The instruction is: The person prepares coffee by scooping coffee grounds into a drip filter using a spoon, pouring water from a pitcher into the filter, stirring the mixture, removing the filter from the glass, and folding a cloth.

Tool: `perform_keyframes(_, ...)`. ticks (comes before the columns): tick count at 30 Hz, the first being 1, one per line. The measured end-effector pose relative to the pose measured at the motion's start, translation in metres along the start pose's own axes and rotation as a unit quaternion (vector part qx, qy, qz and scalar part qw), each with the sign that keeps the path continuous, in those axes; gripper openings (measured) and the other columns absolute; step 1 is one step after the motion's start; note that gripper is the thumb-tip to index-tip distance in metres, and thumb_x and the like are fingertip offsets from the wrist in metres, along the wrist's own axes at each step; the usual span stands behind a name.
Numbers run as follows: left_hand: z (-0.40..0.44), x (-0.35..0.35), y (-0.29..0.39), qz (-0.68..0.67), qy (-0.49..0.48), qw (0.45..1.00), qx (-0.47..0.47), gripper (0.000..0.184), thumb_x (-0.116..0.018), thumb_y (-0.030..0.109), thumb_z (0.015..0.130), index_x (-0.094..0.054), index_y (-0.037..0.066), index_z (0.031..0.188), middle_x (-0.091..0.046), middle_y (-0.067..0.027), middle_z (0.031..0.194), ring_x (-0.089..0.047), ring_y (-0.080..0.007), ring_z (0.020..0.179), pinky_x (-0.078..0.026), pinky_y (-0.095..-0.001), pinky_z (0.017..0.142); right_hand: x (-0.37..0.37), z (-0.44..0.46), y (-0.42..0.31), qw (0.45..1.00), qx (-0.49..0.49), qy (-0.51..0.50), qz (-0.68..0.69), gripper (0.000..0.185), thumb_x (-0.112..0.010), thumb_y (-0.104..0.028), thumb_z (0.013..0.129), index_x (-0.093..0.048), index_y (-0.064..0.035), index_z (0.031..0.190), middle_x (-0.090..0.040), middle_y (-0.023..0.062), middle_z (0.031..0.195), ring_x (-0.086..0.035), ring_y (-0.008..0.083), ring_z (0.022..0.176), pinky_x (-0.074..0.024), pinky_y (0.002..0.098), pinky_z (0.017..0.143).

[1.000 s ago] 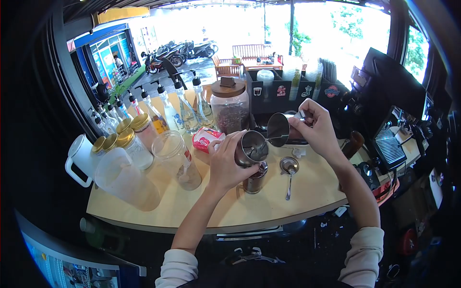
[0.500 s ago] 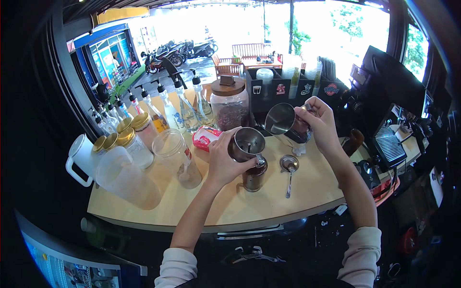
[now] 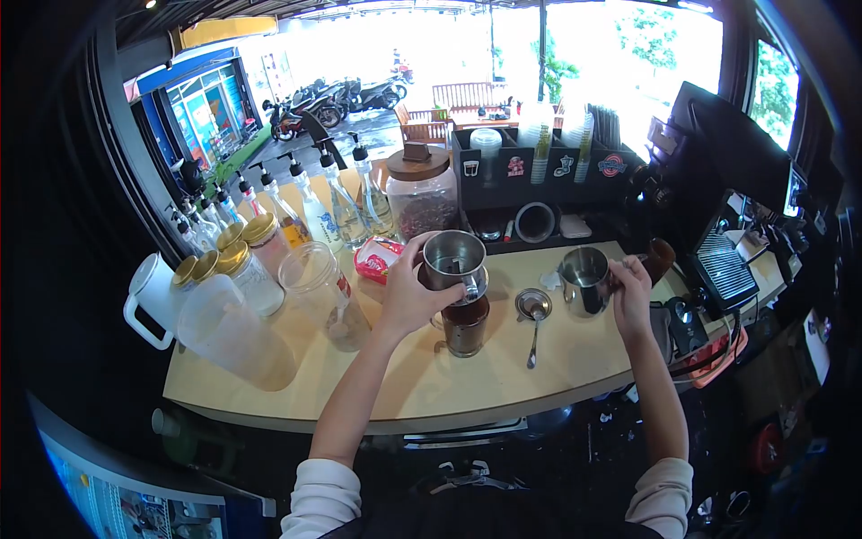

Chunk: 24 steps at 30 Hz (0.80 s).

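Observation:
My left hand (image 3: pixel 411 292) is closed around a metal coffee drip filter (image 3: pixel 455 260) with a small handle and a post inside. Directly under it is a glass mug (image 3: pixel 466 332) with dark liquid; whether the two touch I cannot tell. Over at the right, my right hand (image 3: pixel 632 292) grips the handle of a steel pitcher (image 3: pixel 585 283). The pitcher is roughly upright, low over the counter or on it. Between the mug and the pitcher, a spoon (image 3: pixel 533 346) rests with its bowl on a small round metal lid (image 3: pixel 533 302).
A pink-red packet (image 3: pixel 378 259), an open clear jar (image 3: pixel 312 274) and a frosted plastic jug (image 3: pixel 220 314) stand to the left on the wooden counter (image 3: pixel 395 395). Behind are pump bottles (image 3: pixel 346 211), a wood-lidded jar (image 3: pixel 422 202) and a black cup organizer (image 3: pixel 503 189).
My right hand has brought the pitcher down and right, from tilted to roughly upright. My left hand and the filter have moved slightly left and up, showing more of the mug.

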<state>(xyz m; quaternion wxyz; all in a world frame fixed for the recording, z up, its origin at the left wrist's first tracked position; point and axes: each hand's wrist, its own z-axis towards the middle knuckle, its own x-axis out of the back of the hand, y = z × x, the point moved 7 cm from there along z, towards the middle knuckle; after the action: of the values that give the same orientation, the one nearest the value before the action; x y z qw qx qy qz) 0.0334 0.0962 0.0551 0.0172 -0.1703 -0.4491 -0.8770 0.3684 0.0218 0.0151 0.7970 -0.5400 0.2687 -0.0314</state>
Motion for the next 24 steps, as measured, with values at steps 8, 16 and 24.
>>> perform_keyframes(8,-0.005,0.001,0.000,-0.020,0.010,1.000,-0.017,0.073,-0.081,0.014,0.059,-0.048,0.003,0.123,-0.060,-0.0113,0.116,-0.057,-0.0218,0.112,-0.041,-0.0373,0.103,0.094,0.001,0.047,0.996,0.029,0.081,0.007,0.018,-0.058,0.001,0.086,-0.048,-0.0096,0.074,-0.045,-0.0038,0.064,-0.041,0.0053,0.058,-0.0328,0.0216,0.057)
perform_keyframes(16,-0.011,-0.010,-0.008,-0.006,0.017,1.000,0.005,0.070,-0.077,0.000,0.060,-0.047,0.002,0.123,-0.058,-0.0088,0.115,-0.055,-0.0181,0.112,-0.040,-0.0328,0.101,0.122,0.000,0.072,0.992,0.038,0.096,0.068,0.018,-0.058,0.001,0.087,-0.050,-0.0095,0.076,-0.048,-0.0029,0.066,-0.045,0.0063,0.056,-0.0370,0.0221,0.057)
perform_keyframes(24,-0.012,-0.024,0.004,-0.006,0.047,0.999,0.001,0.080,-0.081,0.010,0.061,-0.040,0.002,0.129,-0.055,-0.0142,0.121,-0.054,-0.0227,0.116,-0.040,-0.0373,0.104,0.133,-0.009,0.082,0.991,0.027,0.126,0.037,0.018,-0.060,-0.005,0.089,-0.048,-0.0110,0.077,-0.052,-0.0024,0.068,-0.047,0.0069,0.058,-0.0402,0.0220,0.054)
